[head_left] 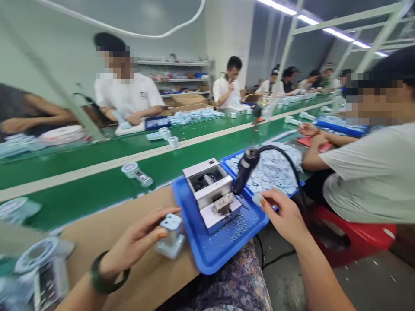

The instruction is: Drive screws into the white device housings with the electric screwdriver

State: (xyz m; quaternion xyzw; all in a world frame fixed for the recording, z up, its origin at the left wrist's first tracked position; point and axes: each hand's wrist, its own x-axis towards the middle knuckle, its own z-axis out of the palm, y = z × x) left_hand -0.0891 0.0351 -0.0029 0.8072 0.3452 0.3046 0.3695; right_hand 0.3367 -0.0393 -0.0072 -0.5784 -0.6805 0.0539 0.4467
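Note:
My left hand (141, 242) grips a small pale blue-and-white plastic part (170, 236) that stands on the brown worktop (106, 233). My right hand (282, 214) pinches a small white round piece (258, 199) at the right edge of a blue tray (210, 252). On that tray sits a white box-shaped machine (212, 192) with a black electric screwdriver (245, 168) hanging beside it on a black cable. Several tiny screws lie scattered on the tray floor.
A green conveyor belt (97, 181) runs behind the worktop and carries round white parts (136, 172). A second blue tray (272, 168) holds many white pieces. A person in a white shirt (366, 172) sits on a red stool at my right; several others work across the belt.

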